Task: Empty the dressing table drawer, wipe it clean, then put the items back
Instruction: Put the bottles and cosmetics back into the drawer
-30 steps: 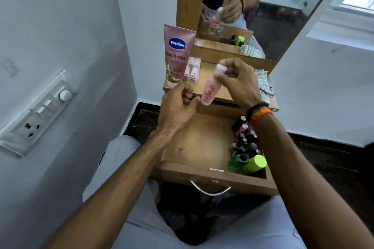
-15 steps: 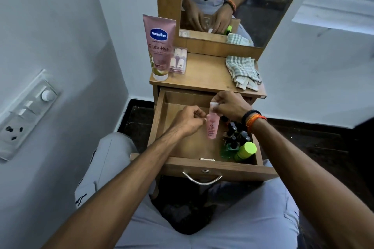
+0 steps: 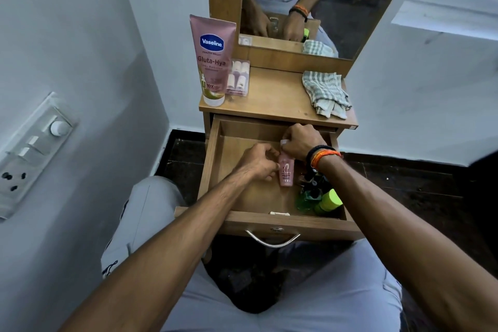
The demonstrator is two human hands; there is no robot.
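Matt light-brown wooden open drawer point(image 3: 213, 167), smooth. Curved shiny metal handle point(image 3: 272, 241) at 6 o'clock. Glossy pink plastic lotion tube point(image 3: 211, 59) at 11; rough checked cotton cloth point(image 3: 324, 93) at 1.

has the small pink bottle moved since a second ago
Yes. The small pink bottle has come down from above the tabletop into the open drawer, beside the bottle cluster.

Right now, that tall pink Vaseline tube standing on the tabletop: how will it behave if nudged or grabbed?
The Vaseline tube stands on its narrow cap at the dressing table corner, widest at the top, so a nudge would probably tip it. It looks like soft plastic and likely gives when squeezed. The blister pack close beside it may get knocked.
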